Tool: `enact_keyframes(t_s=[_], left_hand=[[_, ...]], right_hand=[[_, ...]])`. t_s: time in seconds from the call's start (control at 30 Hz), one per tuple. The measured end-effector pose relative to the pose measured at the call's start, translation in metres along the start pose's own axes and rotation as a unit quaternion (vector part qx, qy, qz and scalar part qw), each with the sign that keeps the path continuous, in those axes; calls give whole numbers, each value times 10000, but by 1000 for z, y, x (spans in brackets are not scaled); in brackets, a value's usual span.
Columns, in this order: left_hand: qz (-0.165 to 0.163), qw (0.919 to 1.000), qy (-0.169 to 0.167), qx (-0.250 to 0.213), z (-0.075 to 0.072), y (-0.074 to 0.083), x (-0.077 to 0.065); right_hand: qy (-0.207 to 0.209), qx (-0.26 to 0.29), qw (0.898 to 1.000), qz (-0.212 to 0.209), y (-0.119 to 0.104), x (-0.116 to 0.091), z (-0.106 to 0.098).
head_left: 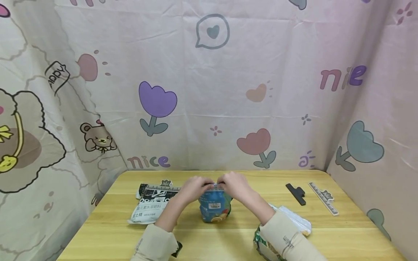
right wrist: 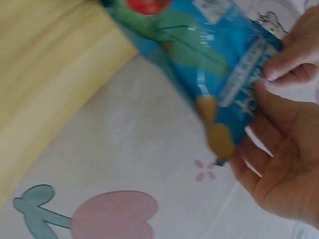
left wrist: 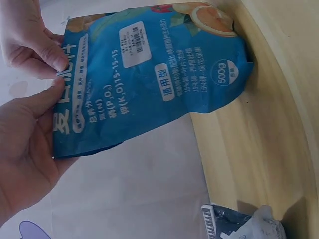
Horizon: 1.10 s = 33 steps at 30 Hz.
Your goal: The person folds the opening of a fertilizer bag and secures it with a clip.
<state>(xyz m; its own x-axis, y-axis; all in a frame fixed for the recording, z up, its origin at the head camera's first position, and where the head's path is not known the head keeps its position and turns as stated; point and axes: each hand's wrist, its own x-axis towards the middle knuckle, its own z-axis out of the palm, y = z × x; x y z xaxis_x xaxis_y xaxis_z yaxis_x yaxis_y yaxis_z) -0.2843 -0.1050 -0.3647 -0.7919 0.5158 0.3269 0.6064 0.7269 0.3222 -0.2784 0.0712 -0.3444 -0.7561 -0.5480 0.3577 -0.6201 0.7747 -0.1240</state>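
A blue fertilizer bag (head_left: 213, 207) stands upright at the middle of the table, with a white barcode label and fruit pictures on it. My left hand (head_left: 196, 189) pinches one side of its top edge between thumb and fingers. On the other side of that edge my right hand (head_left: 236, 185) pinches too, the two thumbs close together. In the left wrist view the bag (left wrist: 149, 74) shows its "500g" mark, and its top lies between both hands. Slightly blurred in the right wrist view, the bag's corner (right wrist: 219, 134) sits at my right fingers.
To the left lies a white and black pouch (head_left: 148, 207) with a keyboard-patterned clip (head_left: 163, 187) across its top. A black clip (head_left: 296, 194) and another keyboard-patterned clip (head_left: 323, 198) lie at the right. By my right sleeve are a green bag (head_left: 266, 248) and a silvery-white packet (head_left: 295, 220).
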Motion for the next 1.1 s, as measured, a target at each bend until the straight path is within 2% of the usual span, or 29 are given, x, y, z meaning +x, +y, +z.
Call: enact_keyframes(t_s=[0.1,0.27,0.4,0.5,0.63,0.73,0.83,0.97,1.1], left_hand=[[80,9997,184,138,2,-2,0],[483,9956,642,490,7,-5,-1],[671,9923,854,591,10,-7,0],[501,9957,695,357,8,-7,0],[42,9993,327,-165,3,-10,-3],[-138,9991,262,-316,1,-12,-7],[-131,9989,404,-220,2,-12,-9],[-72,9981,608,-105,4,-12,-10],[-49,9983,529,-223,4,-13,-10]], right_hand=[[285,137,9995,-54,6,0,8],[788,257,9958,-387,14,-2,17],[948,330,9936,-524,18,-2,19],[788,530,9940,-539,20,-2,18],[332,1048,9932,-393,26,-7,13],[162,1347,9903,-295,30,-11,11],[311,1393,9892,-330,31,-12,13],[595,1182,9904,-407,31,-12,16],[361,1107,9925,-360,32,-12,13]])
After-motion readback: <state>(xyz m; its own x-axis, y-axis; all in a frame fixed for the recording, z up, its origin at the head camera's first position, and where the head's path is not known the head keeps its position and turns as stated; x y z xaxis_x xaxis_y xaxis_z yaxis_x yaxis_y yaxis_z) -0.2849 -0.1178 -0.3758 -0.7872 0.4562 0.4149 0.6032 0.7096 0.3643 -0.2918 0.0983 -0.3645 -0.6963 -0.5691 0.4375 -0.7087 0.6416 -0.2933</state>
